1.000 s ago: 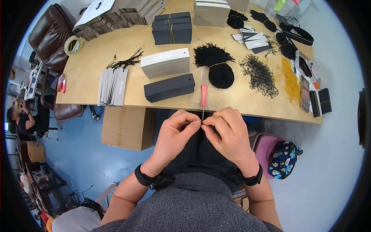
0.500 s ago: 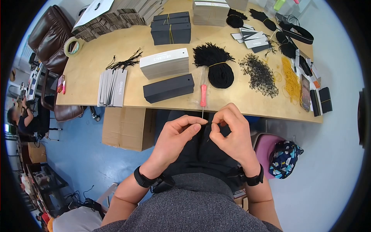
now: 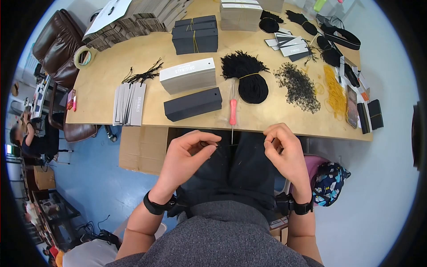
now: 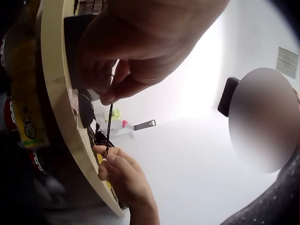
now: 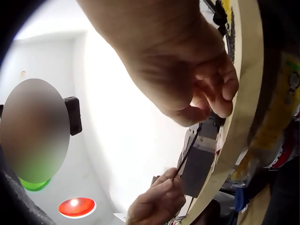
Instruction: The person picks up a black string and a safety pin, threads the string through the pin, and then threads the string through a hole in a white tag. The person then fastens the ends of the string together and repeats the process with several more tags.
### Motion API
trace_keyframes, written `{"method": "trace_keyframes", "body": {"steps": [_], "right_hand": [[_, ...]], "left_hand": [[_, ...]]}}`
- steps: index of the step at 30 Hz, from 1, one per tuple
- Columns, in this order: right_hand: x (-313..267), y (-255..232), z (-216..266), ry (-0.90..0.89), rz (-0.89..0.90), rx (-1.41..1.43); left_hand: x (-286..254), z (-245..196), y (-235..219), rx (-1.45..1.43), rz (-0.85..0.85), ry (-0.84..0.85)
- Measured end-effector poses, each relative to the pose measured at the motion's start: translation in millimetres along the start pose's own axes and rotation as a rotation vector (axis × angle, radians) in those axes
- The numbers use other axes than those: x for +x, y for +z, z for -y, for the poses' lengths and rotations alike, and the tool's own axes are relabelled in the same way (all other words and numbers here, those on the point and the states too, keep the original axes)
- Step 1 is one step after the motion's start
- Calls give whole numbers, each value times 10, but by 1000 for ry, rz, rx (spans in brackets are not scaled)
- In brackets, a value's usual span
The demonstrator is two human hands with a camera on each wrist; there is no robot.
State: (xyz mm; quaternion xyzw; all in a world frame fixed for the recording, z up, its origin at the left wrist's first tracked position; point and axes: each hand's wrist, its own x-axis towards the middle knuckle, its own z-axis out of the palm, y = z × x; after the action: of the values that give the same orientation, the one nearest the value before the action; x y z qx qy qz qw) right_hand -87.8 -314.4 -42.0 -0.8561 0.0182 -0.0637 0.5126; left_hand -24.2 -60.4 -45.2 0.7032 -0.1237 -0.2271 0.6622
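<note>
A thin black cord [image 4: 110, 121] stretches between my two hands in the left wrist view. My left hand [image 3: 189, 155] pinches one end between thumb and forefinger, with a small dark loop showing at the fingertips in the head view. The other end is pinched in the fingertips of my right hand [image 3: 287, 153]. Both hands are above my lap, just in front of the table edge. Between them, a tool with a pink handle [image 3: 233, 112] lies on the table, its thin metal shaft jutting over the edge.
On the table [image 3: 147, 107] are strung tags [image 3: 129, 104], white tag stacks [image 3: 187, 75], black tag stacks [image 3: 193, 104] and a bundle of black cords [image 3: 252, 86]. Loose dark fasteners [image 3: 297, 86] and yellow rubber bands [image 3: 334, 93] lie to the right. A cardboard box [image 3: 142, 149] stands below.
My hands were together near the tool's shaft. They have drawn apart, left hand to the left and right hand to the right, with the cord now stretched between them.
</note>
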Motion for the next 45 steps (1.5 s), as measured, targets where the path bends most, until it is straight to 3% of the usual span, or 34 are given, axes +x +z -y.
{"method": "trace_keyframes", "body": {"steps": [2,3,5,6,10,12,18,22,24,28,30,31,33,36,45], "right_hand": [[3,72,80,-21,-57,25],[12,129,59,-18,33,196],[-10,190,249,208,273,622],[17,267,245,169,359,682],[117,431,181,120,349,541],[113,391,166,201,223,433],[68,323,115,145,179,385],[4,299,107,109,185,289],[-32,272,91,109,176,286],[-84,241,73,132,169,282],[-87,233,74,128,167,287],[-95,230,73,125,159,291],[-94,222,78,129,165,295],[-86,245,79,122,181,293],[-143,251,94,105,181,287]], "left_hand": [[12,-11,100,3,-50,78],[16,-49,142,73,-41,91],[35,-81,210,146,-30,106],[46,-90,230,147,-30,139],[91,-168,192,228,-61,219],[115,-290,131,306,-75,225],[953,-630,-395,1053,-348,795],[1424,-565,-682,1163,-286,766],[1462,-634,-694,1015,-131,390],[1373,-722,-677,904,-170,366],[1204,-821,-627,958,-250,477],[1121,-803,-601,958,-249,475],[950,-753,-548,1130,-178,650],[882,-562,-446,1050,-87,567],[958,-404,-451,978,-76,485]]}}
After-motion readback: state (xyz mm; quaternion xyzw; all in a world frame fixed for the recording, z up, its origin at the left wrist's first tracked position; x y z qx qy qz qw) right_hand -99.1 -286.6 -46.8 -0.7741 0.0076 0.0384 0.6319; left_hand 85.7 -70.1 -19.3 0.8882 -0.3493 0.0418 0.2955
